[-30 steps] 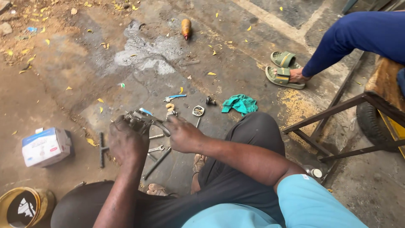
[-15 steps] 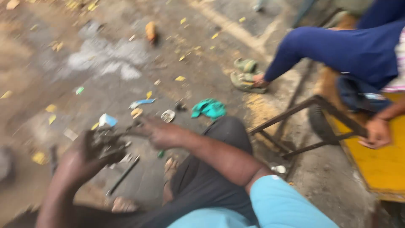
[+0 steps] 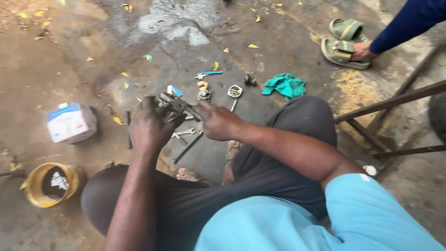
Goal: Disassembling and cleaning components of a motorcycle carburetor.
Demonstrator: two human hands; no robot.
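Person sits low on the oily concrete floor (image 3: 288, 42), knees up, working at centre frame. Left hand (image 3: 148, 128) has its grip clamped round a greasy metal part (image 3: 173, 106), held above the floor, just left of centre. Right hand (image 3: 218, 122) has its grip pinched on the part's right end. The part's long axis runs upper left to lower right, pointing toward the right hand. Risk, as I judge it: greasy fingers slip, and the part drops among the wrenches (image 3: 185, 134) and small bearing (image 3: 235, 91) below.
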